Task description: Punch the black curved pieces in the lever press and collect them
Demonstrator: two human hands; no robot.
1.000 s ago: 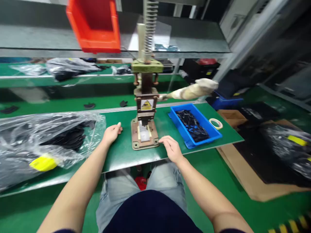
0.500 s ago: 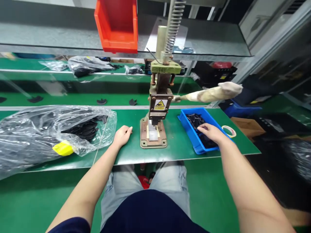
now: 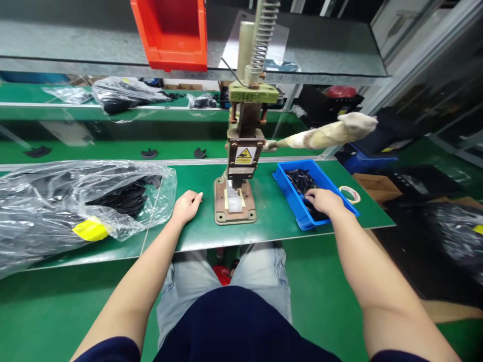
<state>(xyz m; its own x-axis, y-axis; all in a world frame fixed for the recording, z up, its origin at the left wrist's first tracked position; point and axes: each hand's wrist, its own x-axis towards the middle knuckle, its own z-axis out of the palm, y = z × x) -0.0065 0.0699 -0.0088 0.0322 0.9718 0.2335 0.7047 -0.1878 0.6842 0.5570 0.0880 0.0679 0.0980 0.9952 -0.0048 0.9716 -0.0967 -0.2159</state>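
Observation:
A hand press (image 3: pixel 241 151) stands on a rusty base plate (image 3: pixel 234 217) in the middle of the green bench, its cloth-wrapped lever (image 3: pixel 332 133) pointing right. My left hand (image 3: pixel 185 206) rests on the bench just left of the base, fingers loosely curled, holding nothing I can see. My right hand (image 3: pixel 322 201) reaches into the blue bin (image 3: pixel 292 198) of small black parts (image 3: pixel 298 180), its fingers curled down among them; whether they hold one is hidden.
A large clear bag of black pieces (image 3: pixel 75 201) with a yellow label lies on the left. A tape roll (image 3: pixel 349 194) sits behind the blue bin. A red bin (image 3: pixel 171 32) stands on the upper shelf. More bags and loose black pieces lie on the rear belt.
My right hand moved from the bench beside the press base into the blue bin, then drew nearer its front. My left hand stayed put. The view shifted.

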